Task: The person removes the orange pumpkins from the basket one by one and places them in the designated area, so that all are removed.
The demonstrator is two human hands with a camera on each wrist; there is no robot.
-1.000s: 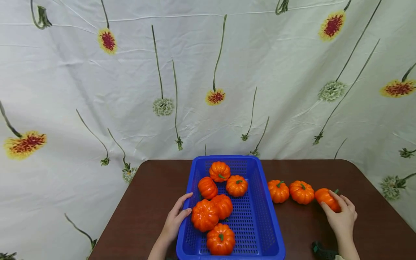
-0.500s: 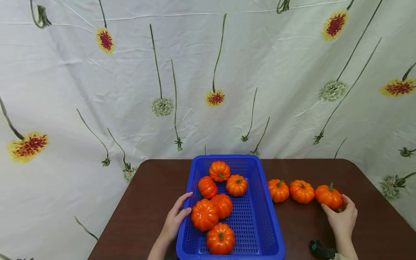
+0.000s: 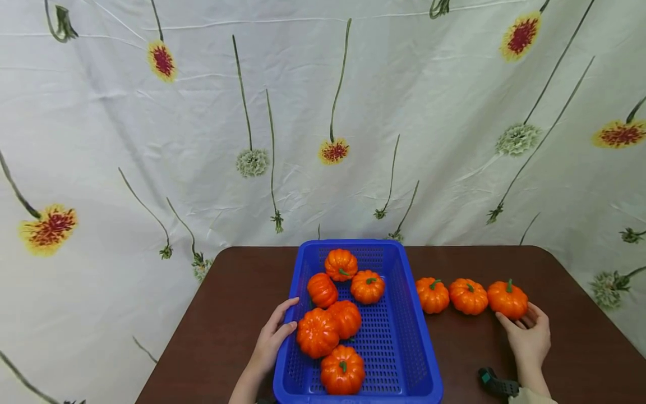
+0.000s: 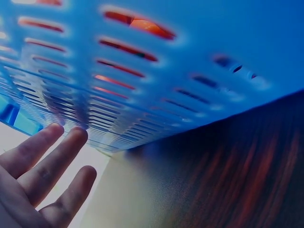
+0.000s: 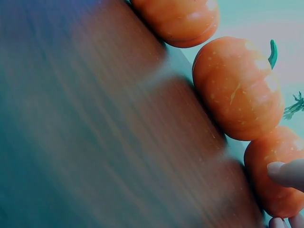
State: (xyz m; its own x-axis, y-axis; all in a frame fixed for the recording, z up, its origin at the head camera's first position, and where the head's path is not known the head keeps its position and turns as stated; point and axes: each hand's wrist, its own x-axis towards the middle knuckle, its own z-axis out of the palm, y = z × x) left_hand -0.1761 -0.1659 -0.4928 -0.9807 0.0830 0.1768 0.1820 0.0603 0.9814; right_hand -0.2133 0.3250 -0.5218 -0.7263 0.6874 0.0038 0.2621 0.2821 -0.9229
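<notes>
A blue plastic basket (image 3: 428, 348) with slotted walls stands mid-table, several small orange pumpkins in its left part. My left hand (image 3: 271, 336) touches the basket's left side, index finger and thumb at the rim. In the left wrist view its other fingers (image 4: 52, 168) extend, straight, along the slotted wall. To the right of the basket, three pumpkins sit in a row. My right hand (image 3: 527, 335) holds the rightmost pumpkin (image 3: 507, 299) from its near right side, stem up. The right wrist view shows the thumb (image 5: 287, 173) against its skin and fingertips below.
The other two pumpkins of the row, the middle one (image 3: 469, 297) and the left one (image 3: 432, 295), sit close beside the basket. A dark strap device (image 3: 497, 384) is at the right wrist. Behind the brown table (image 3: 202, 342) hangs a floral cloth (image 3: 303, 112).
The right hand has turned the rightmost pumpkin so its stem points up, and shifted it slightly left beside the middle one. The left hand and basket stay put.
</notes>
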